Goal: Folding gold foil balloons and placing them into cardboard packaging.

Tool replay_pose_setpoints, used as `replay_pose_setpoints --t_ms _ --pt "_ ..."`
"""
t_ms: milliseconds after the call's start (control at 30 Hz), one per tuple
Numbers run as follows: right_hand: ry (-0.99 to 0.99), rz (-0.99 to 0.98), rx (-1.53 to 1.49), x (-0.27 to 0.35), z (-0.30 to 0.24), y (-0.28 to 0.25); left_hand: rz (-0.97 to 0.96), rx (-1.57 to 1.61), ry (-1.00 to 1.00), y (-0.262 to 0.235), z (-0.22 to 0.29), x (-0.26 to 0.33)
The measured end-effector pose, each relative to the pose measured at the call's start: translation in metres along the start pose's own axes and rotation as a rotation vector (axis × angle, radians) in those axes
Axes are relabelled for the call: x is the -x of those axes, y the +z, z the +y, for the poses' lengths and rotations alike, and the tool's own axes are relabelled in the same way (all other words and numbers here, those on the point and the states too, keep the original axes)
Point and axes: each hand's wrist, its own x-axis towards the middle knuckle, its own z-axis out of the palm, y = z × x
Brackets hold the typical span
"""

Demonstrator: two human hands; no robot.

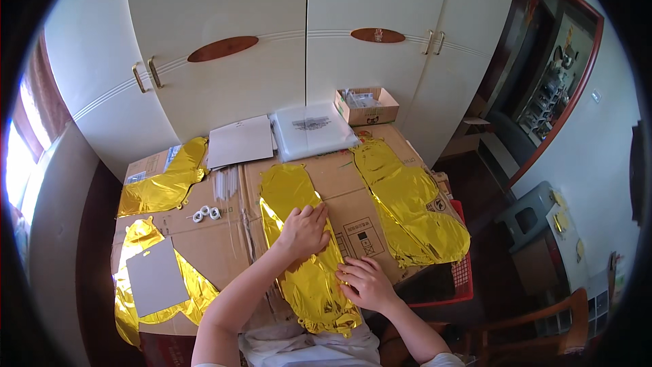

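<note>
Working over a cardboard-covered bench [221,248], you lay both hands on a long piece of gold foil [290,187] that stretches from the middle of the surface to its near edge, just above your lap. Your left hand [305,232] rests on top of the foil, its fingers close together and slightly bent; whether they pinch any of it cannot be told. Your right hand [369,283] sits lower, at the foil's right edge, fingers apart and fingertips touching it.

To your right lies a wider foil piece [405,211], its lower corner near a red basket [463,287]. At the far left another foil piece [163,187] lies flat, and nearer you a third [136,234] spreads beneath a grey card [157,276]. Small white rolls [205,214] cluster between the left-hand pieces and yours, just below a row of thin, pale strips [226,183].

Along the back of the bench, a stack of grey cards [241,141] sits beside a clear plastic packet [312,137] and an open cardboard box [372,115] with clear packaging inside. Behind them stands a white wardrobe [373,0] with brass-coloured handles [428,42].
</note>
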Motion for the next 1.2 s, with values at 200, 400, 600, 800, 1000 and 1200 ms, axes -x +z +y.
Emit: replay_pose_setpoints --t_ms 200,400,600,800,1000,1200 --pt "0.004 -0.001 -0.005 0.001 0.002 0.001 0.004 0.01 -0.034 0.002 -0.004 -0.006" --pt "-0.005 0.001 -0.013 0.001 0.002 0.001 0.013 -0.012 -0.081 0.009 -0.008 -0.007" --pt "-0.011 0.015 -0.01 0.002 0.003 0.001 -0.057 -0.001 -0.106 0.012 -0.017 -0.009" --pt "-0.014 0.011 -0.006 0.002 0.003 0.0 -0.27 0.023 -0.14 -0.008 -0.016 -0.013" --pt "0.004 0.045 -0.103 0.002 0.005 -0.001 -0.258 0.002 -0.142 -0.005 -0.015 -0.01" --pt "0.073 0.091 -0.136 0.004 0.003 -0.013 -0.211 0.025 -0.154 0.001 -0.015 -0.004"
